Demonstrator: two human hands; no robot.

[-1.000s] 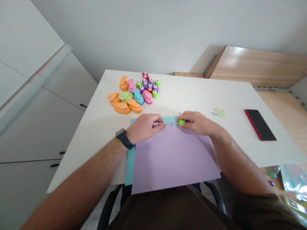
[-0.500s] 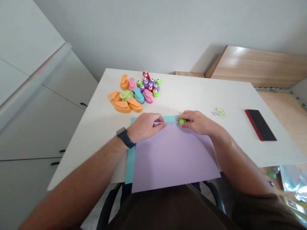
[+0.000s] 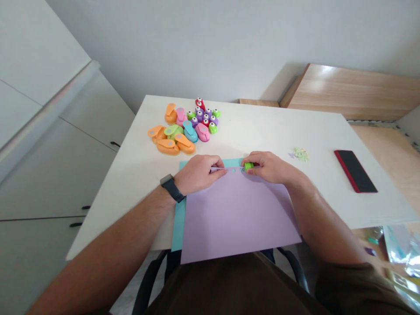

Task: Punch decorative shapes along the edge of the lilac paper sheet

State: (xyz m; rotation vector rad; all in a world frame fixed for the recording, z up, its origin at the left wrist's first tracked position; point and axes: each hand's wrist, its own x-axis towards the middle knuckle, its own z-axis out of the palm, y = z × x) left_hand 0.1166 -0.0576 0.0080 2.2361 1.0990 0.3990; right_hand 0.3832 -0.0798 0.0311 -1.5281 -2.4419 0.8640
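A large lilac sheet of paper [image 3: 239, 214] lies over a turquoise sheet [image 3: 179, 227], which shows along the left and far edges. Small cut-out holes run along the lilac sheet's far edge, with turquoise visible through them. My left hand [image 3: 205, 174] pinches that far edge between thumb and fingers, lifting it slightly. In my right hand [image 3: 267, 166], closed at the same edge, is a small green craft punch [image 3: 248, 166], gripped between thumb and fingers beside the holes. Part of the punch is hidden by the fingers.
Larger lever punches [image 3: 175, 133] and several small punches [image 3: 205, 116] stand grouped at the table's far left. Pale paper cut-outs [image 3: 301, 154] lie in a small pile to the right, near a black and red case [image 3: 356, 171]. White cabinets [image 3: 49, 166] border the left side.
Both hands keep nearly the same place and grip. The view has shifted very slightly; the sheets and punches otherwise look unchanged.
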